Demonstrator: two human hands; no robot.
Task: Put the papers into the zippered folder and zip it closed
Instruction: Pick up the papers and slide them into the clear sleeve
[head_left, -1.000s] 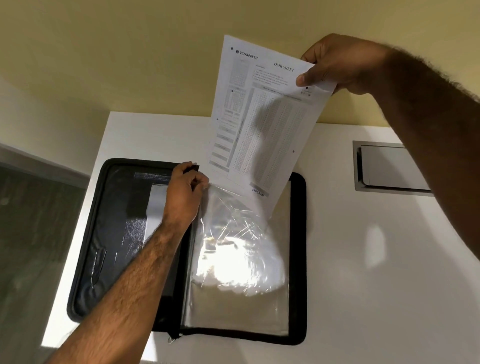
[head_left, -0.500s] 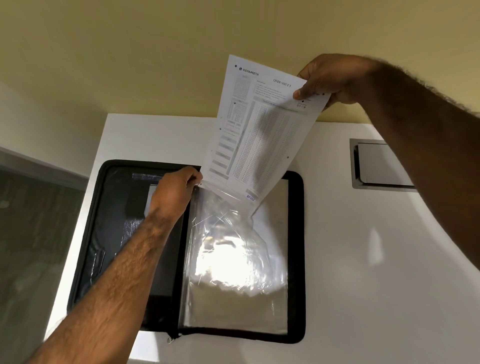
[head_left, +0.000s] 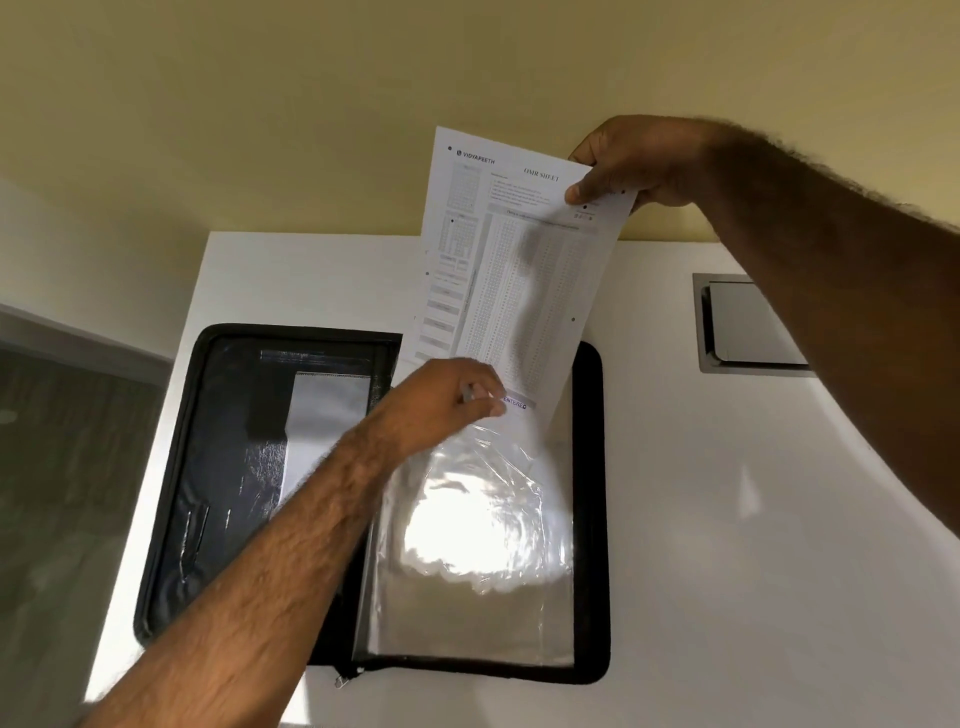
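Since the earlier frame, left hand (head_left: 447, 402) has shifted rightward from the sleeve's left corner to its top edge at the sheet's lower end, fingers pinched on the clear plastic sleeve (head_left: 467, 545). Right hand (head_left: 628, 161) grips the OMR sheet (head_left: 519, 270) by its top right corner, held upright above the open zippered folder (head_left: 218, 467) lying flat on the white table (head_left: 727, 519).

Both forearms bare. Left hand (head_left: 441, 402) reaches in from bottom-left, arm stretched fwd, fingers curled and pinched shut, knuckles up. Right hand (head_left: 631, 161) raised toward far edge of counter, thumb (head_left: 589, 184) pressed over fingers in a pinch; arm enters from right.
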